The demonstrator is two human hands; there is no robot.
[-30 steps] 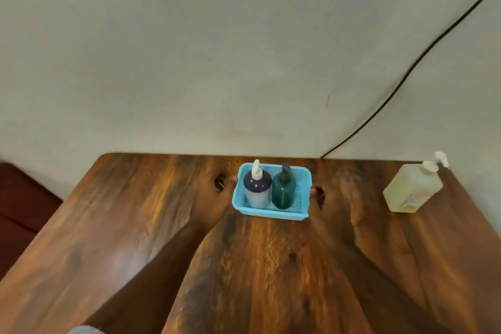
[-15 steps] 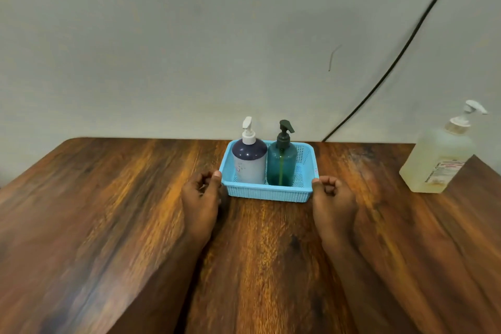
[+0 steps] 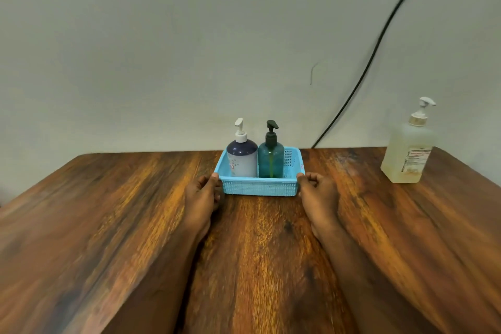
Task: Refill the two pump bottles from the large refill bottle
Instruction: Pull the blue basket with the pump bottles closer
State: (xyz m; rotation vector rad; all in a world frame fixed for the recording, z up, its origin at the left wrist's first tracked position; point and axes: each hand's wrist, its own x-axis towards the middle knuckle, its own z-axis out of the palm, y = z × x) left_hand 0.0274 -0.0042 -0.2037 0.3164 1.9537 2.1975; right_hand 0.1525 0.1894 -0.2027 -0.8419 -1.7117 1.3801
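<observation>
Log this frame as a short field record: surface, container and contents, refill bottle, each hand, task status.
surface: brown wooden table
container: light blue perforated plastic basket, near the wall
contents: white pump bottle with dark blue shoulder; teal translucent pump bottle, both upright
refill: large pale translucent pump bottle, far right, outside the basket
left hand: grips the basket's left end
right hand: grips its right end
status: pumps on, no refilling begun

glossy grained wood table (image 3: 108,225), perforated matt plastic basket (image 3: 257,187), translucent plastic refill bottle (image 3: 408,154), matt wall (image 3: 162,49).
</observation>
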